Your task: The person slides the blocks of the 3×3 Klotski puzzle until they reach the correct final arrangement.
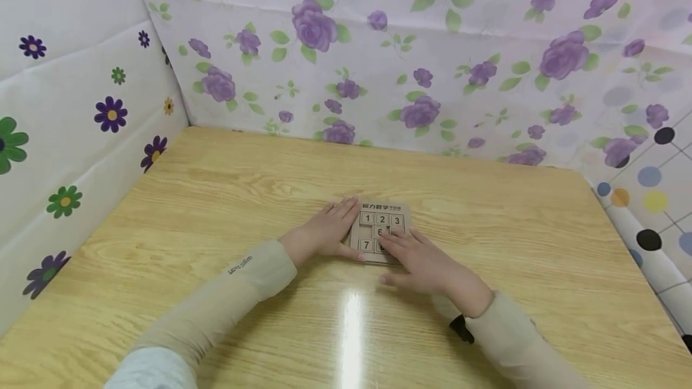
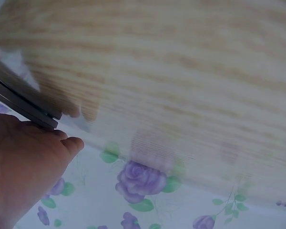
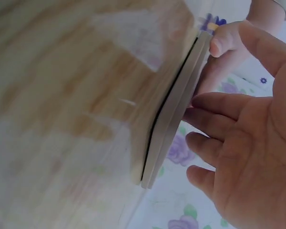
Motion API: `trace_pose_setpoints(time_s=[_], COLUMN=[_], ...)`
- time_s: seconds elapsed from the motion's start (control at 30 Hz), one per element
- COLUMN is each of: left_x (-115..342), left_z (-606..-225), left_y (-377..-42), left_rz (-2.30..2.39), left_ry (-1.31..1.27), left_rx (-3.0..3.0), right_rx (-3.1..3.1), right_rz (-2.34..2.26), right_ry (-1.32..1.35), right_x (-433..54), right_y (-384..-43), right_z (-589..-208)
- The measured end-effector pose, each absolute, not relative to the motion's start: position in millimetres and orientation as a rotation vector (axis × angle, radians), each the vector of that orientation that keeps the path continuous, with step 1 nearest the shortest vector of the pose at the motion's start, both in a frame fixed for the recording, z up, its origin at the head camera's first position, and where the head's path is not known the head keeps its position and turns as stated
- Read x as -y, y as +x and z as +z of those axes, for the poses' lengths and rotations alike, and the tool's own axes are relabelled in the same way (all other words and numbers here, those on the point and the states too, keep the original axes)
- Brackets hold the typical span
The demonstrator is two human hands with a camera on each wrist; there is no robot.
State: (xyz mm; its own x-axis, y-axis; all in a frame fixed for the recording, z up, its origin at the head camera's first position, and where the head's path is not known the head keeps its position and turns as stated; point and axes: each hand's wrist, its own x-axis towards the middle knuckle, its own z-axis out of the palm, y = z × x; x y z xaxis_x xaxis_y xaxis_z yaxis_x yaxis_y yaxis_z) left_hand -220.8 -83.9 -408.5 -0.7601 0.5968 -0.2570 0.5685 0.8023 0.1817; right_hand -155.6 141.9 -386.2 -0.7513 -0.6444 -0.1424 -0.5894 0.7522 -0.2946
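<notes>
Puzzle board [image 1: 382, 225] with sliding number tiles lies flat on the table [image 1: 259, 197], between the left hand [image 1: 327, 230] and the right hand [image 1: 424, 262]. Dark Chinese characters [image 1: 375, 206] run along the board's far edge. On the board, tile 1 [image 1: 367, 218], tile 2 [image 1: 382, 220] and tile 3 [image 1: 397, 221] form the far row; tile 6 [image 1: 379, 232] sits mid-board with a bare slot [image 1: 366, 232] to its left, and tile 7 [image 1: 366, 245] is toward the board's near left corner.

The left grip is wide: straight fingers lie along the board's left side, and the thumb reaches its near left corner. The right grip is also spread, its fingertips on the board's face beside tile 6, covering part of the tiles there, its thumb off the board's near right corner.

A beige left sleeve [image 1: 221, 299] and right sleeve [image 1: 519, 341] reach in from the near side of the board, a small black object [image 1: 462, 329] by the right one. Beyond the board hangs a purple-rose cloth [image 1: 378, 59]; left of it, a daisy-patterned cloth [image 1: 70, 95]; right of it, a dotted cloth [image 1: 638, 209].
</notes>
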Motion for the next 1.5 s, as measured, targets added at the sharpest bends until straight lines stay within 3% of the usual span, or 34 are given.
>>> trace_pose_setpoints(time_s=[0.43,1.0,1.5], left_x=[83,85,84], left_z=[-409,-408,-407], left_y=[-222,-223,-221], left_rz=[0.117,0.149,0.168], left_ry=[0.901,0.901,0.885], left_rx=[-2.695,-2.671,-2.673], right_rx=[-2.632,-2.663,-2.729], right_rz=[-0.338,-0.31,-0.282], right_ry=[-1.085,-1.113,-0.993], right_x=[-130,-155,-163], right_y=[-162,-137,-161], right_z=[-386,-386,-387])
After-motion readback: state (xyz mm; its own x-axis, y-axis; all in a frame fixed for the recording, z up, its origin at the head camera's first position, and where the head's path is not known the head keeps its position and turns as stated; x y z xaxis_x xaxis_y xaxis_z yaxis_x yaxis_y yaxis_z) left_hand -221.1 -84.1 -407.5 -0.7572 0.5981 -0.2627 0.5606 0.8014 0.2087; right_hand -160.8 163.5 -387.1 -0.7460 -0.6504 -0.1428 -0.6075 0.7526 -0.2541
